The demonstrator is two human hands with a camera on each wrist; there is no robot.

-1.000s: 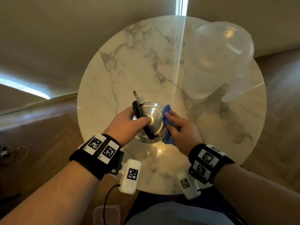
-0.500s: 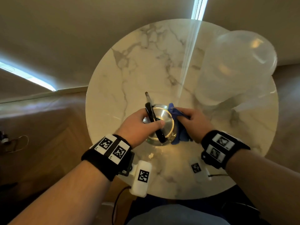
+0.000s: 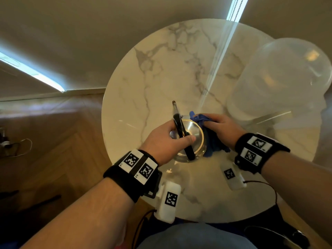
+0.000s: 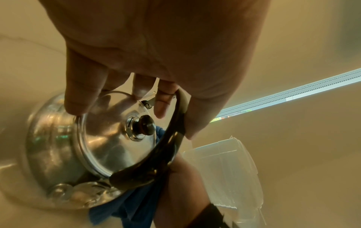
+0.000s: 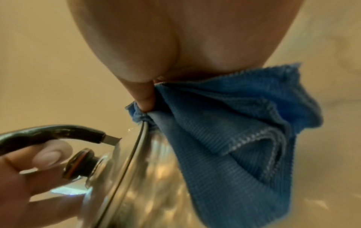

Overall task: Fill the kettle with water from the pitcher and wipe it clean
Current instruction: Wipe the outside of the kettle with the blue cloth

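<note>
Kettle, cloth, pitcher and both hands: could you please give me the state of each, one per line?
kettle: upright on the table, lid on.
cloth: bunched, pressed against the kettle's side.
pitcher: standing on the table, apart from the kettle.
left hand: grips the kettle handle.
right hand: holds the cloth.

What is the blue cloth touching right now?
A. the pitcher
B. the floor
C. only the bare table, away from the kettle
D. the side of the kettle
D: the right hand presses the cloth against the kettle wall, just below the lid's rim, while the left hand grips the handle.
</note>
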